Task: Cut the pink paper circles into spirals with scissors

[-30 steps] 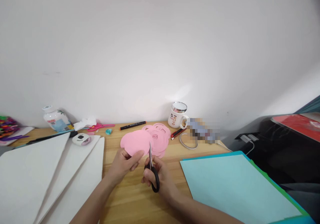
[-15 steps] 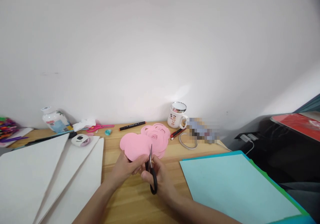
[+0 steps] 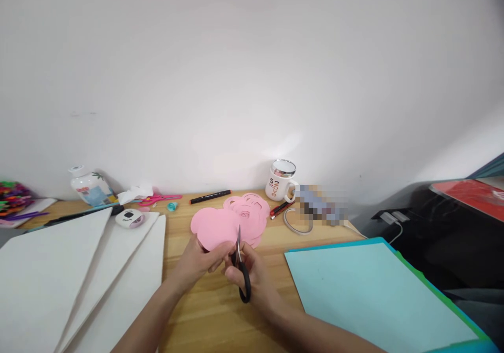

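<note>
Pink paper [image 3: 214,227] is pinched at its near edge by the left hand [image 3: 197,261], black scissors [image 3: 241,266] are clasped in the right hand [image 3: 254,275] just beside that pinch, blades barely into the edge, most uncut, cut spirals [image 3: 250,212] piled beyond.

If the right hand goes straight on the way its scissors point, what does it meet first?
Likely the pink paper that the left hand holds; the scissors in the right hand point at its edge.
</note>
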`<act>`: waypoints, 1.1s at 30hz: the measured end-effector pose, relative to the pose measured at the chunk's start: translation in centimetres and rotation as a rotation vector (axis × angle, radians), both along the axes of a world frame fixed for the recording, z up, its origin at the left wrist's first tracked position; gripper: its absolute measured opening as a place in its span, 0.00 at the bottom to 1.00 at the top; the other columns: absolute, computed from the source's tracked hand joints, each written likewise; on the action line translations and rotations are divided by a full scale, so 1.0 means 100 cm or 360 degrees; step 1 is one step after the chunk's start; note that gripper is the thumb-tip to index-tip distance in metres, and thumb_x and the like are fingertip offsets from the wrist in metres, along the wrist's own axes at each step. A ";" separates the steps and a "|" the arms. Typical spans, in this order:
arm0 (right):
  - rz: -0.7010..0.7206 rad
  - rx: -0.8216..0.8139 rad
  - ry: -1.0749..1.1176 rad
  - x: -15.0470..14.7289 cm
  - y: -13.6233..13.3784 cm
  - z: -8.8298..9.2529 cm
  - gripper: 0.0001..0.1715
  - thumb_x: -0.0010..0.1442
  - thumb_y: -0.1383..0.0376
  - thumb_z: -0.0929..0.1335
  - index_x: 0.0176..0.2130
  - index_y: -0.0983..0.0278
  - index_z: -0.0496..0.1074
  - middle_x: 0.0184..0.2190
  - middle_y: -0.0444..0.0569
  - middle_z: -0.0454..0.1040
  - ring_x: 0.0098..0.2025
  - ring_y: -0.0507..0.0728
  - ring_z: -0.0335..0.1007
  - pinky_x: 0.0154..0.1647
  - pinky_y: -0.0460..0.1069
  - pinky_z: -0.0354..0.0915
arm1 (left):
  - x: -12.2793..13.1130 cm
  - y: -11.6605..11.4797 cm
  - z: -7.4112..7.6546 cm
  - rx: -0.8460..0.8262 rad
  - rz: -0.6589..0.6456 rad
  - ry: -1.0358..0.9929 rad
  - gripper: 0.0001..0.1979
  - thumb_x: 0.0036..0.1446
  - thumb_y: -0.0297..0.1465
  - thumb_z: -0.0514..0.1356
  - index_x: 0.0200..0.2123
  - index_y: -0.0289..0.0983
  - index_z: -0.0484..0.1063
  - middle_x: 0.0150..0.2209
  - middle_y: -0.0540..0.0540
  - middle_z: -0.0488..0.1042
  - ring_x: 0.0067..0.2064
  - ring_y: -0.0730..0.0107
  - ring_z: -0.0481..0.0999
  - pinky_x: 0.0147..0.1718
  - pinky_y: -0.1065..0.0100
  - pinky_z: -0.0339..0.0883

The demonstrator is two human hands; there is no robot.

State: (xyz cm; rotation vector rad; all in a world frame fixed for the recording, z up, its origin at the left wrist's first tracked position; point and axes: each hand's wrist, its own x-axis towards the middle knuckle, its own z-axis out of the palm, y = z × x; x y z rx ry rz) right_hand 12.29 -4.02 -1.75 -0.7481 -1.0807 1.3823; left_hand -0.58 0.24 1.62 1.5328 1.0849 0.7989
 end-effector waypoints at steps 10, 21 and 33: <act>-0.0009 -0.0094 -0.0062 0.000 0.000 0.000 0.22 0.42 0.52 0.72 0.29 0.62 0.61 0.15 0.36 0.59 0.18 0.47 0.51 0.18 0.43 0.51 | -0.003 0.001 0.001 0.0026 -0.0040 -0.0021 0.16 0.51 0.39 0.57 0.18 0.34 0.62 0.12 0.57 0.52 0.17 0.81 0.50 0.16 0.75 0.44; -0.0015 -0.0164 -0.0056 0.000 0.000 -0.002 0.20 0.43 0.55 0.71 0.28 0.62 0.60 0.11 0.35 0.60 0.13 0.47 0.55 0.15 0.42 0.53 | -0.006 0.003 -0.001 0.0048 -0.0021 -0.0022 0.20 0.50 0.40 0.57 0.14 0.35 0.58 0.11 0.57 0.52 0.16 0.81 0.50 0.15 0.75 0.44; 0.0029 -0.0129 0.0018 -0.001 0.001 -0.007 0.24 0.39 0.54 0.73 0.29 0.62 0.61 0.17 0.37 0.63 0.17 0.48 0.54 0.17 0.42 0.51 | 0.000 0.002 0.001 0.0057 0.0075 0.0119 0.18 0.48 0.41 0.58 0.16 0.35 0.61 0.12 0.56 0.54 0.16 0.80 0.52 0.16 0.74 0.46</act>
